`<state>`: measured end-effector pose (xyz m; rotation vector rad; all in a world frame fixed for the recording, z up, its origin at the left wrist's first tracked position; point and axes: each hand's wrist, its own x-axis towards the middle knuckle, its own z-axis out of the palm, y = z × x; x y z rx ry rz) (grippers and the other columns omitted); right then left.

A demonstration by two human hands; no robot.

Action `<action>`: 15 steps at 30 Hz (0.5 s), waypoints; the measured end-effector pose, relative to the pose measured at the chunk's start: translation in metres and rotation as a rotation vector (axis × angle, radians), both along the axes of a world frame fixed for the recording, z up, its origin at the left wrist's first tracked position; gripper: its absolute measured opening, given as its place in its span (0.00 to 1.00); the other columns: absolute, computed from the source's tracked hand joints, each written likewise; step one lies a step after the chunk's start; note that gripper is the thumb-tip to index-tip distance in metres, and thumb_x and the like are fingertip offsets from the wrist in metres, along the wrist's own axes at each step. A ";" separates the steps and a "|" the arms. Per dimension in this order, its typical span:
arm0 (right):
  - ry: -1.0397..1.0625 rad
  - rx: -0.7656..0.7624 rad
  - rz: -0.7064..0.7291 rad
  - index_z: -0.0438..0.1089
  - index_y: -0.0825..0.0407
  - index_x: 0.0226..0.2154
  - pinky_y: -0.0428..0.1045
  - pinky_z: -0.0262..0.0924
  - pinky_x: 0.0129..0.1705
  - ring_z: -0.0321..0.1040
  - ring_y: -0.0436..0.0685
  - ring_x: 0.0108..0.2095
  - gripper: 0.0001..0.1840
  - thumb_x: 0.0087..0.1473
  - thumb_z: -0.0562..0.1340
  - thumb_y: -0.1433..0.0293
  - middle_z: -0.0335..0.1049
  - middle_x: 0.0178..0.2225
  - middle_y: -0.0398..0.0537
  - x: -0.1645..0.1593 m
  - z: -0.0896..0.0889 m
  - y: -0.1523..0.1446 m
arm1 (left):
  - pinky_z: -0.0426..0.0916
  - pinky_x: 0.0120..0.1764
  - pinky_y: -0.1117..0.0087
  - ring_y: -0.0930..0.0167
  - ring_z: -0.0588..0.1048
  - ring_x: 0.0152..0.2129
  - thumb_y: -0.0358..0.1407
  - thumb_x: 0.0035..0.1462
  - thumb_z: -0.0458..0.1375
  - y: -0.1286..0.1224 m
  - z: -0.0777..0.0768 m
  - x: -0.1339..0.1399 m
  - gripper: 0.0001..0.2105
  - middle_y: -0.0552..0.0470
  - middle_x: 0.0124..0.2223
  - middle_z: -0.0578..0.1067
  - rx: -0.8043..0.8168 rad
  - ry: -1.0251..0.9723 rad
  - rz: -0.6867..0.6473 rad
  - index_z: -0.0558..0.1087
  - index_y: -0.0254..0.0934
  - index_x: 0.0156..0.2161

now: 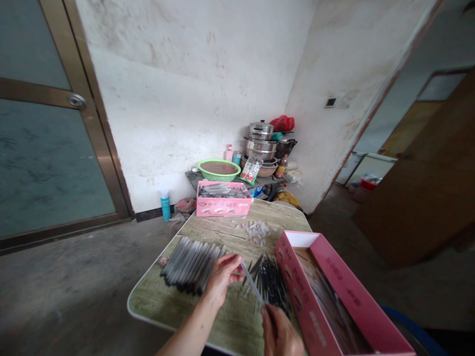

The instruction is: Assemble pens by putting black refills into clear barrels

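Observation:
A thin translucent tube [253,283], like a pen barrel, slants between my two hands above the table. My right hand [280,332] is closed around its near end. At the far end, the thumb and fingers of my left hand [224,274] pinch together; whether something small is also in them cannot be made out. Left of that hand lies a row of similar tubes [193,262] with dark near ends. Beneath and beyond my right hand spreads a pile of thin black sticks [270,282], like pen refills. Small whitish pieces [256,230] are scattered farther back.
A long pink box [293,291] with tubes inside stands at the table's right. Another pink box [223,206], full of tubes, sits at the far edge of the table [159,309]. Behind it are a green basin [218,175] and stacked steel pots [261,143].

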<state>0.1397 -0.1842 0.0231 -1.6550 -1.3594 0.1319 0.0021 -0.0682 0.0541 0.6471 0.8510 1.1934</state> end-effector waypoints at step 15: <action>0.482 -0.197 0.027 0.71 0.51 0.25 0.44 0.49 0.12 0.56 0.50 0.10 0.29 0.47 0.58 0.42 0.58 0.10 0.40 -0.008 -0.002 -0.002 | 0.62 0.19 0.77 0.78 0.68 0.15 0.41 0.36 0.72 -0.001 -0.002 0.008 0.17 0.51 0.21 0.73 0.030 -0.050 0.011 0.78 0.28 0.27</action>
